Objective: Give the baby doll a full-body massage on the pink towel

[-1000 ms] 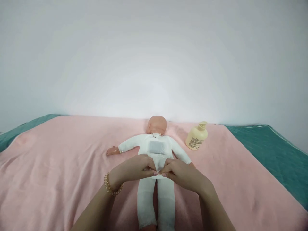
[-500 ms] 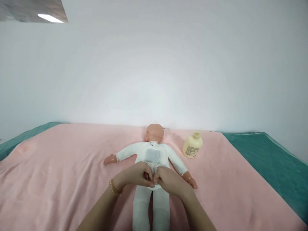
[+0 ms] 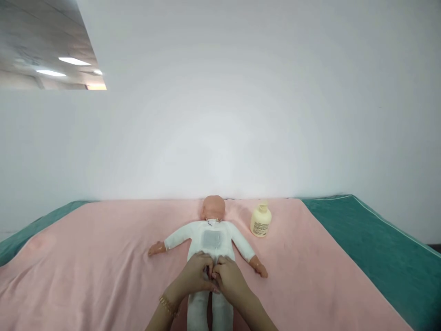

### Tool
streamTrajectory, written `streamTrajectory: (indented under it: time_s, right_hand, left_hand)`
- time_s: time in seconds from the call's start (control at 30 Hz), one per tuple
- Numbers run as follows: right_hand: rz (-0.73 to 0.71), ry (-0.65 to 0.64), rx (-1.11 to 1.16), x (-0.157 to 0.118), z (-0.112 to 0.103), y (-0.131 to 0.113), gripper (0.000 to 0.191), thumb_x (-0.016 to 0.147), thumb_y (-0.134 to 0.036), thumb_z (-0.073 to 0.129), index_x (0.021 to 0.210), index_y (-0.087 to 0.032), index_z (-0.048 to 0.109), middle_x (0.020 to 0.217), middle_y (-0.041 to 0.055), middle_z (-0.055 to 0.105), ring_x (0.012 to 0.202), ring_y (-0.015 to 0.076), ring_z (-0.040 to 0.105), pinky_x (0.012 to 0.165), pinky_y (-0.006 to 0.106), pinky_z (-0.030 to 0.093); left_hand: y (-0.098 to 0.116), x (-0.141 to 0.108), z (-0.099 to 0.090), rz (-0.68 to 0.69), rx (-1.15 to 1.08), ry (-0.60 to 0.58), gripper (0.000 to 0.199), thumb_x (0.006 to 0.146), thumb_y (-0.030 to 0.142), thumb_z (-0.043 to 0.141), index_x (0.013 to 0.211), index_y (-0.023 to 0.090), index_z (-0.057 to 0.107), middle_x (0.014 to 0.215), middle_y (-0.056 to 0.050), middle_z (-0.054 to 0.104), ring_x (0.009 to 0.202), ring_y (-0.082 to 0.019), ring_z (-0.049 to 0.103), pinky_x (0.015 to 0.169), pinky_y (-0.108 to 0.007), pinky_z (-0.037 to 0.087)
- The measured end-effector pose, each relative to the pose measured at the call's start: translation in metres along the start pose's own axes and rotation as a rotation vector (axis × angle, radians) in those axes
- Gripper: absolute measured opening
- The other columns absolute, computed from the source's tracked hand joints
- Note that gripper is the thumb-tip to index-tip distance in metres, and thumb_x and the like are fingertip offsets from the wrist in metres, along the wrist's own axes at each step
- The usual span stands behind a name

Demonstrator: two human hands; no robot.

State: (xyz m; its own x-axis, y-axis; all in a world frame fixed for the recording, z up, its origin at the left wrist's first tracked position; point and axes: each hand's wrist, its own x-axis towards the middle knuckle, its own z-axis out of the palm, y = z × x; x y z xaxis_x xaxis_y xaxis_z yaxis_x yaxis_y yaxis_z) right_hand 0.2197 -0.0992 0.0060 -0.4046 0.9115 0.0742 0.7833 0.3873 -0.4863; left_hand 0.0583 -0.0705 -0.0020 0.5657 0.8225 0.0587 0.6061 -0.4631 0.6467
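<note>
"How is the doll [image 3: 225, 239] laid?"
"Lengthwise, head at twelve o'clock; its lower torso is covered by left hand [image 3: 195, 276] and right hand [image 3: 231, 280], neither nearer."
"Gripped?"
"Fingers are curled together; any pinch cannot be made out."

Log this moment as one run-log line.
left hand: curled at lower torso of white cloth-bodied doll | right hand: curled beside it | grip: unclear | pale-yellow plastic pump bottle: upright on pink cloth, right of doll
</note>
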Motion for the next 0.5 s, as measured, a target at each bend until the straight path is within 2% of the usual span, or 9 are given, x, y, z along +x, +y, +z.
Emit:
streamTrajectory:
  time_s: [0.13, 0.27, 0.37, 0.43, 0.5]
  right_hand:
    - [0.032, 0.093, -0.012, -0.018, 0.005, -0.005, 0.020, 0.088, -0.012, 0.052, 0.085, -0.019, 0.070, 0.091, 0.0051, 0.062, 0.088, 0.0200, 0.055, 0.080, 0.032, 0.042]
    - [-0.062, 0.165, 0.180, -0.048, -0.001, -0.003, 0.026, 0.089, -0.011, 0.047, 0.099, -0.021, 0.069, 0.103, 0.0058, 0.063, 0.098, 0.0192, 0.056, 0.089, 0.032, 0.045]
    - [-0.113, 0.238, 0.351, -0.080, -0.015, 0.007, 0.029, 0.092, -0.018, 0.042, 0.104, -0.023, 0.068, 0.113, 0.0066, 0.062, 0.107, 0.0195, 0.057, 0.095, 0.034, 0.046]
    - [-0.038, 0.330, 0.375, -0.106, -0.024, 0.018, 0.030, 0.091, -0.020, 0.040, 0.106, -0.022, 0.067, 0.113, 0.0082, 0.063, 0.106, 0.0214, 0.059, 0.093, 0.036, 0.049]
    - [0.107, 0.455, 0.348, -0.136, -0.031, 0.032, 0.030, 0.091, -0.025, 0.040, 0.103, -0.021, 0.067, 0.111, 0.0101, 0.064, 0.105, 0.0233, 0.060, 0.090, 0.037, 0.050]
  left_hand:
    - [0.009, -0.011, 0.005, -0.031, 0.087, 0.058, 0.035, 0.054, 0.036, 0.086, 0.067, 0.019, 0.058, 0.083, -0.001, 0.063, 0.086, -0.021, 0.054, 0.080, -0.032, 0.039]
    - [0.013, -0.039, 0.013, 0.027, 0.054, 0.192, 0.018, 0.075, 0.038, 0.071, 0.081, 0.022, 0.066, 0.102, -0.005, 0.063, 0.102, -0.025, 0.055, 0.090, -0.038, 0.042]
    - [0.006, -0.076, 0.016, 0.063, -0.042, 0.356, 0.019, 0.087, 0.037, 0.056, 0.096, 0.024, 0.067, 0.119, -0.007, 0.060, 0.114, -0.024, 0.054, 0.098, -0.039, 0.043]
    - [-0.005, -0.108, 0.015, -0.002, -0.082, 0.489, 0.024, 0.091, 0.037, 0.048, 0.100, 0.024, 0.067, 0.122, -0.007, 0.059, 0.115, -0.023, 0.055, 0.097, -0.038, 0.045]
    - [-0.021, -0.143, 0.013, -0.130, -0.069, 0.620, 0.027, 0.092, 0.040, 0.045, 0.098, 0.024, 0.066, 0.120, -0.007, 0.061, 0.112, -0.024, 0.058, 0.094, -0.038, 0.048]
